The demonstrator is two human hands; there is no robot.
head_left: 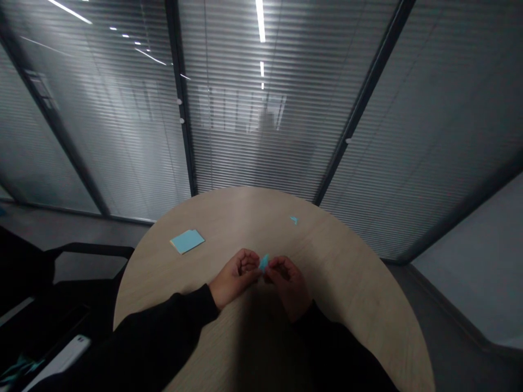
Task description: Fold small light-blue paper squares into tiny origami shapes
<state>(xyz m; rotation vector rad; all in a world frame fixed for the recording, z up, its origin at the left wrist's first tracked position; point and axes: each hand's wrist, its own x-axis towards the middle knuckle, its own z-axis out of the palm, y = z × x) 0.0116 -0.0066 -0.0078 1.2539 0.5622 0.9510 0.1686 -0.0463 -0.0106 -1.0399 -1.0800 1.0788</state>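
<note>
Both my hands meet over the middle of a round wooden table (351, 283). Between them is a small folded piece of light blue paper (264, 262). My left hand (236, 276) has its fingers curled and pinches the paper's left side. My right hand (288, 283) is curled too and pinches the paper's right side. Only a small corner of the paper shows above the fingertips. Black sleeves cover both forearms.
A stack of light blue paper sheets (187, 240) lies on the table to the far left. A tiny folded blue paper piece (294, 219) sits farther back to the right. A dark chair (81, 256) stands at the left. Glass walls with blinds rise behind the table.
</note>
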